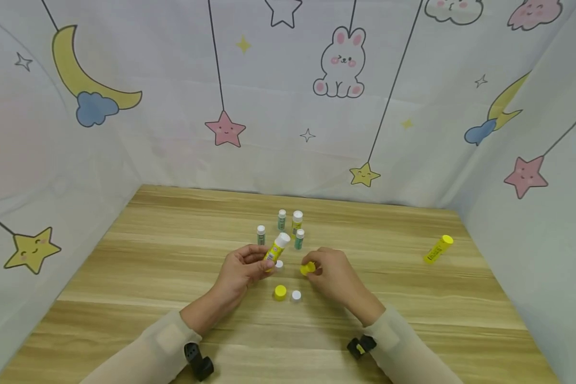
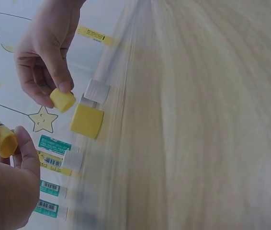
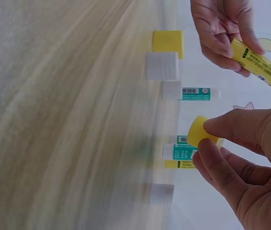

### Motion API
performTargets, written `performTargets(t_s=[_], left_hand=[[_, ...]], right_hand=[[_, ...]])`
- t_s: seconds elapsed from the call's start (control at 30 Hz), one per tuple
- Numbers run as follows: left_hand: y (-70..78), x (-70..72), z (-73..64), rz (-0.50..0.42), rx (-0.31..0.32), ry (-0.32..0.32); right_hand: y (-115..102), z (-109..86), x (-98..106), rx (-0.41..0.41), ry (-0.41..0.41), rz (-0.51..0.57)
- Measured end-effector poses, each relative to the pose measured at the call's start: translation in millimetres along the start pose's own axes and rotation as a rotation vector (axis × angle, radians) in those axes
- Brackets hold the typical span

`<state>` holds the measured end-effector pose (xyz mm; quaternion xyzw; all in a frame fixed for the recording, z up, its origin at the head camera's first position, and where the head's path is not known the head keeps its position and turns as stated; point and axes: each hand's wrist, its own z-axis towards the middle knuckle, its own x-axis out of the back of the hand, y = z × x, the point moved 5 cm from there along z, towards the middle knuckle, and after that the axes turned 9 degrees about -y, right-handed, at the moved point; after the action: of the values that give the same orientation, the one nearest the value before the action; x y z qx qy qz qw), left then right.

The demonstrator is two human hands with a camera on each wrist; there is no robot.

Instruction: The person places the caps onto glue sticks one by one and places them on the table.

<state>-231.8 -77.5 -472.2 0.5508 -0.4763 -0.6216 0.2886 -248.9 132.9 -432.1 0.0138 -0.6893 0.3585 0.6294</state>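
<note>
My left hand (image 1: 240, 272) grips a yellow glue stick (image 1: 274, 253), its white end tilted up and away from me. In the right wrist view the printed label of this glue stick (image 3: 258, 64) shows between thumb and fingers. To the right of it, my right hand (image 1: 333, 274) pinches a yellow cap (image 3: 200, 132) between thumb and fingertips. That cap is apart from the glue stick. On the table just below the hands lie another yellow cap (image 1: 280, 292) and a white cap (image 1: 296, 296). A second white cap (image 1: 279, 265) sits beside my left thumb.
Beyond the hands stand three small green glue sticks (image 1: 281, 220) with white tops and a larger yellow glue stick (image 1: 297, 222), also white-topped. Far to the right is an all-yellow glue stick (image 1: 438, 249). A patterned curtain (image 1: 278, 160) hangs behind the wooden table (image 1: 173, 224).
</note>
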Motion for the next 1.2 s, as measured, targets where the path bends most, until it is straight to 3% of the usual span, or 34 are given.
performTargets(t_s=[0.23,0.77,1.2], left_hand=[[0.7,1.5,-1.9,0.001,-0.010,-0.002],[3.3,4.1,-6.3,0.056,-0.011,0.034],[11.5,4.2,-4.7,0.287,-0.063,0.076]], right_hand=[[0.9,-8.5,9.1,-0.058,0.029,0.109],[6.0,-20.2,18.5,-0.057,0.169,0.344],[14.0,-27.3,23.8,-0.094,0.203,0.546]])
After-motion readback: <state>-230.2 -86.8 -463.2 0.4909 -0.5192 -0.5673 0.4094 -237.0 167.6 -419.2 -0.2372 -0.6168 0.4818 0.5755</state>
